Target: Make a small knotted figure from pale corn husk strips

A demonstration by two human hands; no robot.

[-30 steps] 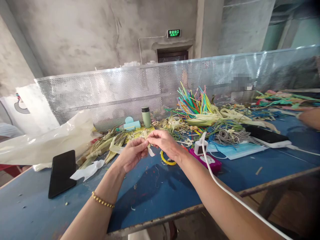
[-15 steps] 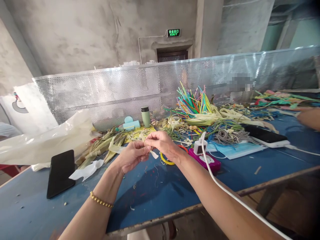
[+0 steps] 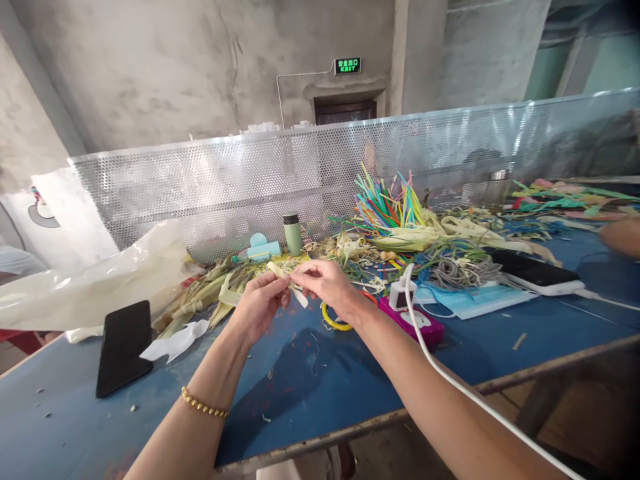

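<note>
My left hand (image 3: 257, 305) and my right hand (image 3: 327, 283) meet above the blue table (image 3: 310, 387). Both pinch a thin pale husk strip (image 3: 286, 276) between their fingertips; it runs slantwise from upper left to lower right. A gold bead bracelet (image 3: 204, 405) circles my left wrist. Just beyond my right hand a yellow ring (image 3: 334, 320) lies on the table.
A black phone (image 3: 123, 345) and white scrap (image 3: 175, 339) lie at left, beside a heap of husks (image 3: 210, 293). A white cable (image 3: 450, 380) runs from a charger (image 3: 400, 293) on a pink box (image 3: 417, 323). Coloured strips (image 3: 390, 207), another phone (image 3: 535, 272), a green flask (image 3: 293, 235), and a perforated metal screen (image 3: 225, 187) stand behind. Another person's hand (image 3: 620, 237) shows at right.
My hands have turned the husk strip between the fingertips, so it now slants up to the left. The hands stay over the same spot of the table.
</note>
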